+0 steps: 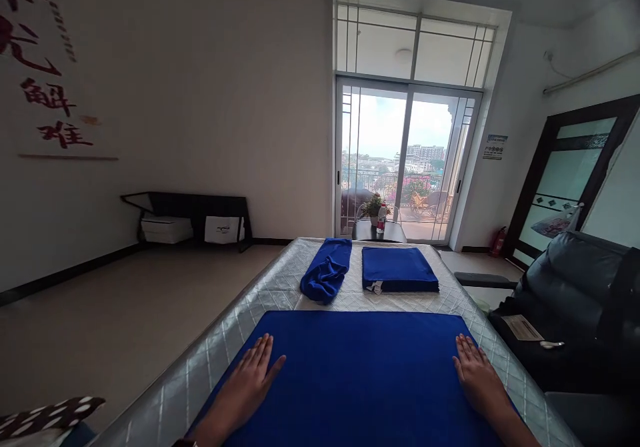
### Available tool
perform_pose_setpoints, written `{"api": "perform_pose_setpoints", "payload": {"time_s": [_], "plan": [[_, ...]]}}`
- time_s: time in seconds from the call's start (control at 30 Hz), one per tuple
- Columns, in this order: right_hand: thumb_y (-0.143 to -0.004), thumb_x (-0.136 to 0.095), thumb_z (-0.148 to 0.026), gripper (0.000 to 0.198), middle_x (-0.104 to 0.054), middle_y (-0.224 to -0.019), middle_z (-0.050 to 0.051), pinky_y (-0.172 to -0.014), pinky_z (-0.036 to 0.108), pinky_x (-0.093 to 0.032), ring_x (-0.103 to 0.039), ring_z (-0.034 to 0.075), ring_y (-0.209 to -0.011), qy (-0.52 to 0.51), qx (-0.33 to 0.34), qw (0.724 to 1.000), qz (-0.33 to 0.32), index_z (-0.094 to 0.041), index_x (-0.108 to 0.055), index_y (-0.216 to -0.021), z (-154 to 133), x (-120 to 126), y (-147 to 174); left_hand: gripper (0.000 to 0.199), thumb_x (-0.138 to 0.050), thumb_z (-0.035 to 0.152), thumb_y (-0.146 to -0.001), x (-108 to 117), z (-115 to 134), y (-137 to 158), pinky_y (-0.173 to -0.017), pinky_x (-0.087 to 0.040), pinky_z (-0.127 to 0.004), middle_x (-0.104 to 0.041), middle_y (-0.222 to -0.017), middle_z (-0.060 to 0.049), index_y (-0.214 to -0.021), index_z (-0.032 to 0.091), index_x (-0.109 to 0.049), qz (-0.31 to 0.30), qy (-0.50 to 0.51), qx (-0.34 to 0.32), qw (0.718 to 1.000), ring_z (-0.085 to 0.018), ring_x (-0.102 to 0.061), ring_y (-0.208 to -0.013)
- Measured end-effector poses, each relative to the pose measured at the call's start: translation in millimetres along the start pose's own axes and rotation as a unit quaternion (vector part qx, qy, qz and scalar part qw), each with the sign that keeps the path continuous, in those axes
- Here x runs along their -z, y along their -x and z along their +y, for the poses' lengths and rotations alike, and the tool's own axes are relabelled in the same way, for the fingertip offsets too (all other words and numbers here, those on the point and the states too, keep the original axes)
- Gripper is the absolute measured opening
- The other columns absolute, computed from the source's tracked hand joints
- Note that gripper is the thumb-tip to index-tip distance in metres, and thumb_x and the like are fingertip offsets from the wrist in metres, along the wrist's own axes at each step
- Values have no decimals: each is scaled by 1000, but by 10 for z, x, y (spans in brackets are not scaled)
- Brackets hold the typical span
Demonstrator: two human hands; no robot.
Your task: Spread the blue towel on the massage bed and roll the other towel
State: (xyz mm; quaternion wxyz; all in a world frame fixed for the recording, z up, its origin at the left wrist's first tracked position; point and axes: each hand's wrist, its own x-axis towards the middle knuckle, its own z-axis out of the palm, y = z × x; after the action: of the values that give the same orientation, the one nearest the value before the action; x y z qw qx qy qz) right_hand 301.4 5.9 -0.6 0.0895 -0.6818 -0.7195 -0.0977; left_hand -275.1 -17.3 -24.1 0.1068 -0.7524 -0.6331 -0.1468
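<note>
A pale-walled room with a beige floor (210, 280) surrounds a mattress (270, 293) with silver quilted sides, seen from one end, looking along its length. Beyond it, a sliding glass door (377, 153) lets in daylight from a balcony. Before the door, a small dark stand (367, 232) carries a plant (370, 208) and a bottle (381, 221) with a red label.

A plain blue cloth (370, 373) lies spread over the near part of the mattress and runs out of view at the bottom edge. The left hand (253, 370) rests palm down on its left side, and the right hand (475, 373) rests palm down on its right side. On both hands the fingers are straight, flat and grasp nothing; each thumb stands wide of the others, pointing in toward the middle.

Past the cloth's far edge, two more blue pieces lie side by side: a crumpled bundle (327, 273) on the left and a neat, square-folded stack (399, 267) on the right, with a white tag (375, 287) at its near edge.

Along the left wall, a black bench (197, 203) stands over a white box (167, 229) and a white bag (224, 229). To the right is a black armchair (567, 273).
</note>
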Motion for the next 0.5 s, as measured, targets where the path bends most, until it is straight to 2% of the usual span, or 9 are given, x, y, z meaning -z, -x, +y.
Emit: {"api": "perform_pose_setpoints", "payload": {"time_s": [0.07, 0.17, 0.27, 0.37, 0.5], "plan": [[-99, -19, -38, 62, -33, -158, 13, -122, 46, -21, -25, 23, -148, -47, 41, 998, -23, -5, -37, -149, -482, 210, 27, 62, -21, 54, -102, 114, 511, -136, -117, -35, -47, -39, -158, -11, -154, 21, -29, -21, 37, 16, 999, -25, -33, -146], [-102, -16, -49, 64, -29, -160, 7, -122, 42, -22, -21, 21, -149, -137, 111, 983, -53, -12, -29, -153, -1272, 460, 69, 62, -26, 52, -102, 225, 1299, -319, -118, -34, -45, -31, -161, -11, -155, 20, -20, -53, 99, -70, 991, -25, -29, -147], [-102, -17, -47, 62, -24, -161, 7, -123, 42, -19, -18, 22, -150, -176, 160, 968, -78, -13, -25, -154, -1856, 518, 108, 62, -24, 52, -103, 207, 1851, -393, -120, -33, -46, -30, -161, -11, -155, 18, -21, -66, 127, -125, 982, -25, -27, -148], [-103, -16, -41, 58, -18, -162, 7, -123, 43, -16, -16, 22, -150, -189, 179, 960, -102, -14, -22, -154, -2101, 380, 123, 63, -23, 52, -102, 77, 2077, -363, -120, -32, -46, -31, -159, -11, -154, 16, -25, -69, 138, -121, 981, -25, -29, -147], [-103, -13, -39, 57, -18, -162, 7, -123, 44, -17, -16, 23, -150, -191, 159, 962, -111, -15, -24, -154, -2121, 150, 102, 65, -24, 55, -101, -102, 2077, -305, -120, -33, -45, -29, -160, -10, -154, 17, -24, -77, 139, -99, 982, -26, -29, -147]]}}
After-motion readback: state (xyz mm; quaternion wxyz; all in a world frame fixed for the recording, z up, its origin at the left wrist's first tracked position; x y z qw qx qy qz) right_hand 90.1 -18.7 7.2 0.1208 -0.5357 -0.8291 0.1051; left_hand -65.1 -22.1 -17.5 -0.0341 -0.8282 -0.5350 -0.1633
